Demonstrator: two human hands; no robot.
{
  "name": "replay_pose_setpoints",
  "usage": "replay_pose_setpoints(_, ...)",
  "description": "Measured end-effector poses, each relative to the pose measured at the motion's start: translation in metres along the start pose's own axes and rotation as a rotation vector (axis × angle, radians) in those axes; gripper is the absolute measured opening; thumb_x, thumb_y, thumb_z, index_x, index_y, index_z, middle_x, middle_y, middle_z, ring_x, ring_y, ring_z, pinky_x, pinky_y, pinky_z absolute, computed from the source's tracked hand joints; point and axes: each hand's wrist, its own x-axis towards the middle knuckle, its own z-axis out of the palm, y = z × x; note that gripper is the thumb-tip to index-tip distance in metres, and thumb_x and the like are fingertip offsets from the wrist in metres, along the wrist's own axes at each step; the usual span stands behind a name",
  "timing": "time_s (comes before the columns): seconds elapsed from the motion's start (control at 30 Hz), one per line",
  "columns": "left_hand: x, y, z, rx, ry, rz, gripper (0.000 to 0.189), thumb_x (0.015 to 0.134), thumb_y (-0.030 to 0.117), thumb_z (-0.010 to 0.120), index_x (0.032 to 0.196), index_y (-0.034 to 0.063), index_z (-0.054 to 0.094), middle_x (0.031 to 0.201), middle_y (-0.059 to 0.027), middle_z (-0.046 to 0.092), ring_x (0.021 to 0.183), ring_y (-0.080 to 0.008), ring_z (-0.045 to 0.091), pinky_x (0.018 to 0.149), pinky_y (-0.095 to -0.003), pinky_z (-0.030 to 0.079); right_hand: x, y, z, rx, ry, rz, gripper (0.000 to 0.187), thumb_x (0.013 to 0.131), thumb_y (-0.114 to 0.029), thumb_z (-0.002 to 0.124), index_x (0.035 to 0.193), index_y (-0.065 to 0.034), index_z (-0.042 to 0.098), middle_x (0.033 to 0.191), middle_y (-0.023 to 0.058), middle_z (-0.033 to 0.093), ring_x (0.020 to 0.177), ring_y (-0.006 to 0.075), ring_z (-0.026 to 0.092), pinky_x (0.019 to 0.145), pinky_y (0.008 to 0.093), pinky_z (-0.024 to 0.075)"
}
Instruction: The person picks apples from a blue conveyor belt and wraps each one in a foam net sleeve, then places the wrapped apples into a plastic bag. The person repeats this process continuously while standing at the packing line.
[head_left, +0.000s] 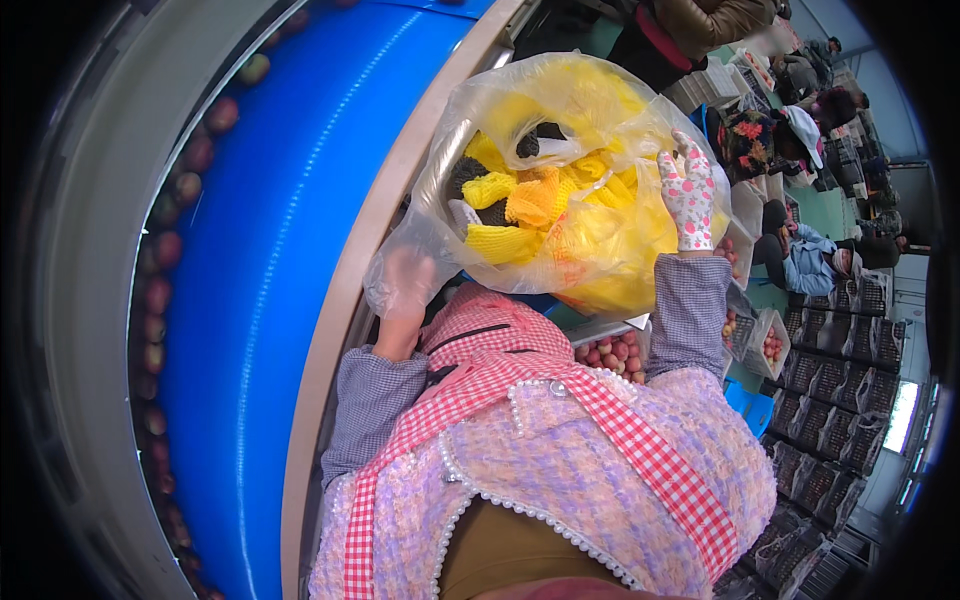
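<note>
A large translucent plastic bag lies in front of me, filled with yellow foam net sleeves and some orange, dark and white ones. At the bag's left edge is my left hand, bare and seen through the thin plastic, which covers its fingers; whether they grip the film is hard to tell. My right hand, in a white glove with a pink pattern, rests against the bag's right side, fingers pointing up and slightly apart. No single item shows in its fingers.
A blue conveyor belt runs along the left behind a pale ledge, with apples along its far edge. Crates of apples stand below the bag and at right. Several people and stacked black crates are further right.
</note>
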Motion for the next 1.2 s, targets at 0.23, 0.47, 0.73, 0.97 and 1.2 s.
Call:
replay_pose_setpoints(0.23,0.057,-0.004,0.051,0.491,-0.141,0.057,0.078,0.085,0.024,0.072,0.145,-0.0002,0.03,0.139,-0.0221,0.043,0.132,-0.0306,0.041,0.107,-0.0418,0.036,0.021,0.091,-0.032,-0.27,-0.133,0.556,0.111,0.073,-0.045,0.08,0.155,-0.0216,0.009,0.16,0.0196,0.003,0.144,0.0404,0.023,0.114,0.0484,0.0304)
replay_pose_setpoints(0.47,0.1,-0.001,0.086,0.048,-0.205,-0.056,0.039,0.095,0.014,0.062,0.129,-0.0032,0.053,0.121,-0.0121,0.062,0.108,-0.0191,0.06,0.091,-0.0316,0.048,-0.036,0.163,0.07,0.184,-0.001,0.56,0.045,0.077,-0.021,0.076,0.119,-0.0075,0.064,0.112,0.0139,0.069,0.108,0.0294,0.064,0.094,0.0381,0.0489)
replay_pose_setpoints(0.73,0.064,0.104,0.097,0.247,-0.477,0.51,0.034,0.103,0.021,0.049,0.12,-0.0062,0.057,0.117,-0.0152,0.063,0.103,-0.0222,0.061,0.089,-0.0337,0.048,-0.129,0.037,-0.023,0.296,0.842,0.552,0.038,0.071,-0.015,0.075,0.107,-0.008,0.068,0.1,0.0148,0.068,0.098,0.031,0.065,0.082,0.0389,0.0523)
replay_pose_setpoints(0.97,0.025,0.141,0.163,0.557,-0.599,1.13,0.055,0.096,0.031,0.056,0.135,-0.0067,0.047,0.136,-0.0231,0.049,0.123,-0.0346,0.052,0.098,-0.0433,0.047,-0.225,-0.016,-0.025,0.507,0.87,0.788,0.039,0.07,-0.012,0.074,0.108,-0.0082,0.067,0.101,0.0131,0.067,0.098,0.0308,0.063,0.084,0.038,0.0505)
replay_pose_setpoints(1.2,-0.081,0.169,0.289,0.391,-0.942,1.278,0.053,0.097,0.028,0.052,0.136,-0.0069,0.044,0.136,-0.0231,0.049,0.121,-0.0334,0.053,0.098,-0.0421,0.047,-0.269,0.026,-0.049,0.602,1.034,0.941,0.04,0.07,-0.01,0.072,0.11,-0.0084,0.066,0.101,0.0114,0.066,0.098,0.0306,0.061,0.085,0.0371,0.0487)
